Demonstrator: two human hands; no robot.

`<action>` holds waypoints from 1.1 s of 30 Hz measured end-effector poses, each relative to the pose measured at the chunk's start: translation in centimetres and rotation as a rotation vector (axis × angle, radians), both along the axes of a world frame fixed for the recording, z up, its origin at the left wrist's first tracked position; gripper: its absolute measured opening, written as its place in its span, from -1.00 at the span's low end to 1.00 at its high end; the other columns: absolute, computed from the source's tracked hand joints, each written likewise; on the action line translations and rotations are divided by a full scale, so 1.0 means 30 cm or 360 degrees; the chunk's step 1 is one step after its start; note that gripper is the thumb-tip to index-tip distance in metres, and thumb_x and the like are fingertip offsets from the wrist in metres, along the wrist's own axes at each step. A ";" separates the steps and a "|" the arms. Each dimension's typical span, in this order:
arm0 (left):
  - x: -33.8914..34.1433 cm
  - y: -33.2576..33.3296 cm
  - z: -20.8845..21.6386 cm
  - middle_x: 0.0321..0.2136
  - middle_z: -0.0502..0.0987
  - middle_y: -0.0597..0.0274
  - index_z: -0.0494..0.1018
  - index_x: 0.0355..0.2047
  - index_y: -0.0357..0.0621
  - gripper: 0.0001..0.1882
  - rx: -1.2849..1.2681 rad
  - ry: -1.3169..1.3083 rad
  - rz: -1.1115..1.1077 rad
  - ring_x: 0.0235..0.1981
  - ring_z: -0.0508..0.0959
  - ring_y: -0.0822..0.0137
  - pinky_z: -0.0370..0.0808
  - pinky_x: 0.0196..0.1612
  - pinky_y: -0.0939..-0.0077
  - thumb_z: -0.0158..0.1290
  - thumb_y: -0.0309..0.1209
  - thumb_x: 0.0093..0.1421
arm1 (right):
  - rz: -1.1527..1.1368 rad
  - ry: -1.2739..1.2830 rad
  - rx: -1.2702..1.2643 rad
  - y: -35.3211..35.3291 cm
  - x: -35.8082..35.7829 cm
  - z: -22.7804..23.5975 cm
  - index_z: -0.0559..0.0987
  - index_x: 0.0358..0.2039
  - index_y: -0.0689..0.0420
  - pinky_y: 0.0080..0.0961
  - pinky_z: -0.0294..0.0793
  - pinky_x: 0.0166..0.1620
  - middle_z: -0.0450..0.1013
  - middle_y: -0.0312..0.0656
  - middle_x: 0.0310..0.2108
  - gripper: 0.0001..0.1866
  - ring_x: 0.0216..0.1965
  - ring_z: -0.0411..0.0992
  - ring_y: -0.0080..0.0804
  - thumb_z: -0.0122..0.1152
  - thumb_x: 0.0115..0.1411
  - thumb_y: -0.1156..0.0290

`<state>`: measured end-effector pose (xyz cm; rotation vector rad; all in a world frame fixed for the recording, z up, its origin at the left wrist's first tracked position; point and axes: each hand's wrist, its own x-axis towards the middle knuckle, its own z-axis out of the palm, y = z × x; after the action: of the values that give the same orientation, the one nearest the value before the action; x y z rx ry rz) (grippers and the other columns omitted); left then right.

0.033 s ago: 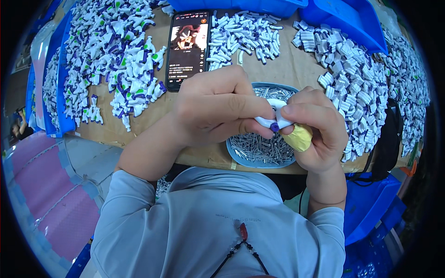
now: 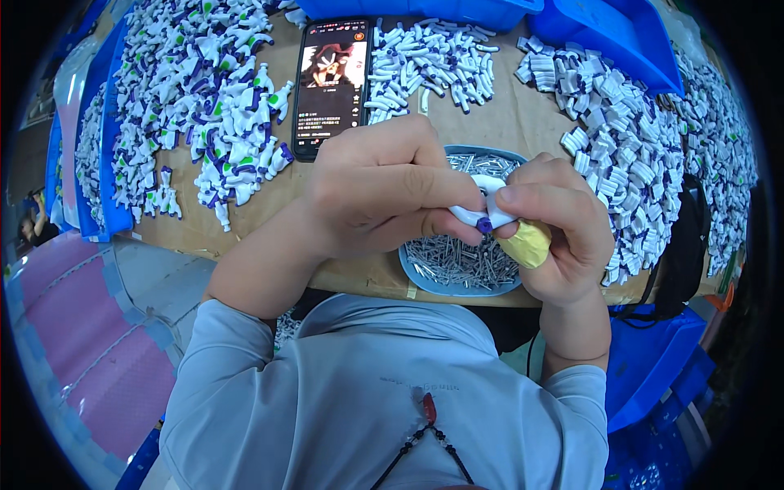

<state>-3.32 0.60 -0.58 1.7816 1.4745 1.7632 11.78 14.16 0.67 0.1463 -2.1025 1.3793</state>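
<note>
Over a blue-grey tub of metal pins (image 2: pixel 457 269), my two hands meet at a small white plastic part with a purple end (image 2: pixel 469 215). My left hand (image 2: pixel 384 188) is closed, thumb and forefinger pinching the part's left side. From the other side my right hand (image 2: pixel 567 224) grips a white piece (image 2: pixel 500 209) against it, also in a pinch. Yellow tape (image 2: pixel 528 243) wraps a digit of my right hand. My fingers hide much of the white pieces, so how they join cannot be made out.
White-and-purple figures with green spots (image 2: pixel 237 122) are heaped at left. A phone (image 2: pixel 327 102) with a lit screen lies beside curved white pieces (image 2: pixel 433 61). More white-and-purple parts (image 2: pixel 621 131) pile up at right. Blue bins (image 2: pixel 612 37) line the far edge of the table.
</note>
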 end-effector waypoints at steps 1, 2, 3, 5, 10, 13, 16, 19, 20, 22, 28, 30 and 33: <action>-0.002 -0.003 0.005 -0.63 0.39 0.36 0.58 -0.44 -0.11 -0.73 -0.0005 0.0000 0.0006 -0.64 0.40 0.46 0.28 -0.63 0.62 0.35 -0.43 -0.23 | 0.0004 0.0010 0.0007 -0.001 -0.001 0.000 0.56 -0.24 0.22 -0.57 0.45 -0.41 0.52 -0.15 -0.41 -0.71 -0.45 0.46 -0.38 0.32 -0.05 0.52; -0.005 -0.005 0.012 -0.64 0.39 0.36 0.58 -0.44 -0.10 -0.74 -0.0046 0.0000 -0.0022 -0.64 0.40 0.46 0.27 -0.62 0.61 0.34 -0.41 -0.22 | 0.0008 0.0021 0.0014 -0.001 -0.002 0.000 0.57 -0.24 0.22 -0.58 0.45 -0.41 0.52 -0.15 -0.41 -0.70 -0.45 0.46 -0.39 0.31 -0.05 0.52; -0.009 -0.007 0.021 -0.64 0.39 0.36 0.58 -0.45 -0.10 -0.74 -0.0088 0.0001 -0.0049 -0.64 0.39 0.46 0.27 -0.62 0.60 0.34 -0.40 -0.21 | 0.0014 0.0022 0.0011 0.000 -0.001 0.002 0.57 -0.24 0.22 -0.58 0.45 -0.41 0.52 -0.15 -0.41 -0.70 -0.45 0.46 -0.39 0.31 -0.05 0.52; -0.021 -0.007 0.039 -0.64 0.38 0.36 0.58 -0.45 -0.10 -0.76 -0.0172 0.0051 -0.0060 -0.64 0.39 0.45 0.26 -0.62 0.59 0.33 -0.38 -0.19 | 0.0081 -0.0060 0.0037 0.003 0.006 0.001 0.49 -0.26 0.25 -0.53 0.29 -0.38 0.41 -0.16 -0.44 -0.75 -0.44 0.35 -0.40 0.27 0.02 0.54; -0.002 -0.010 0.036 -0.60 0.44 0.30 0.56 -0.43 -0.24 -0.77 -0.0345 -0.0015 -0.0058 -0.62 0.37 0.49 0.24 -0.57 0.64 0.29 -0.35 -0.05 | -0.0041 -0.0164 0.0204 -0.015 -0.012 -0.010 0.47 -0.20 0.21 -0.47 0.42 -0.41 0.45 -0.13 -0.38 -0.56 -0.43 0.42 -0.28 0.40 -0.10 0.38; 0.026 -0.008 0.034 -0.56 0.47 0.32 0.56 -0.41 -0.28 -0.81 -0.0712 -0.0639 -0.0108 -0.58 0.39 0.56 0.28 -0.54 0.69 0.24 -0.40 0.04 | -0.0204 -0.0323 0.0474 -0.036 0.002 -0.027 0.37 -0.15 0.21 -0.39 0.38 -0.42 0.37 -0.10 -0.39 -0.38 -0.43 0.35 -0.18 0.46 -0.17 0.23; 0.035 -0.002 0.047 -0.53 0.49 0.36 0.54 -0.38 -0.33 -0.82 -0.1004 -0.1279 -0.0235 -0.53 0.38 0.63 0.29 -0.52 0.74 0.16 -0.41 0.13 | -0.0323 -0.0448 0.0695 -0.040 0.009 -0.040 0.36 -0.20 0.24 -0.42 0.31 -0.48 0.34 -0.10 -0.46 -0.43 -0.51 0.33 -0.25 0.35 -0.02 0.07; 0.052 -0.006 0.041 -0.52 0.49 0.40 0.54 -0.36 -0.35 -0.80 -0.1039 -0.1482 -0.0316 -0.52 0.35 0.68 0.28 -0.52 0.76 0.11 -0.40 0.18 | -0.0418 -0.0271 0.1061 -0.037 0.005 -0.052 0.39 -0.28 0.29 -0.38 0.29 -0.56 0.32 -0.08 -0.52 -0.42 -0.57 0.33 -0.21 0.36 -0.07 0.05; 0.054 -0.008 0.045 -0.53 0.50 0.39 0.54 -0.35 -0.35 -0.80 -0.1074 -0.1566 -0.0339 -0.52 0.35 0.68 0.27 -0.52 0.77 0.10 -0.40 0.19 | -0.0376 -0.0281 0.1047 -0.036 0.003 -0.041 0.40 -0.33 0.31 -0.38 0.29 -0.57 0.31 -0.09 -0.54 -0.43 -0.59 0.33 -0.20 0.38 -0.09 0.05; 0.054 -0.010 0.047 -0.53 0.50 0.39 0.54 -0.35 -0.35 -0.79 -0.1107 -0.1651 -0.0366 -0.53 0.35 0.69 0.27 -0.52 0.78 0.09 -0.39 0.20 | -0.0336 -0.0295 0.1035 -0.037 0.001 -0.034 0.41 -0.37 0.33 -0.38 0.29 -0.58 0.31 -0.09 -0.56 -0.43 -0.60 0.33 -0.20 0.39 -0.11 0.06; 0.064 -0.008 0.050 -0.57 0.50 0.39 0.54 -0.34 -0.34 -0.76 -0.1130 -0.1619 -0.0393 -0.58 0.37 0.69 0.29 -0.56 0.78 0.06 -0.34 0.23 | -0.0323 -0.0273 0.1016 -0.043 -0.002 -0.018 0.42 -0.43 0.31 -0.39 0.26 -0.62 0.31 -0.10 -0.60 -0.45 -0.64 0.31 -0.21 0.40 -0.13 0.05; 0.065 -0.006 0.052 -0.58 0.50 0.39 0.55 -0.34 -0.32 -0.75 -0.1177 -0.1632 -0.0383 -0.62 0.38 0.68 0.30 -0.59 0.79 0.05 -0.33 0.23 | -0.0342 -0.0275 0.0978 -0.046 -0.004 -0.015 0.41 -0.46 0.30 -0.39 0.25 -0.62 0.30 -0.12 -0.62 -0.47 -0.65 0.31 -0.22 0.41 -0.14 0.07; 0.071 -0.004 0.049 -0.58 0.50 0.38 0.55 -0.35 -0.31 -0.75 -0.1155 -0.1656 -0.0367 -0.64 0.38 0.67 0.30 -0.61 0.80 0.04 -0.32 0.24 | -0.0331 -0.0293 0.0959 -0.041 0.000 -0.022 0.41 -0.48 0.28 -0.40 0.24 -0.62 0.29 -0.13 -0.63 -0.49 -0.66 0.30 -0.23 0.42 -0.15 0.09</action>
<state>-1.18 0.47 0.90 0.4831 1.1195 1.3713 11.77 12.95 0.02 0.0397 -2.5500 0.6289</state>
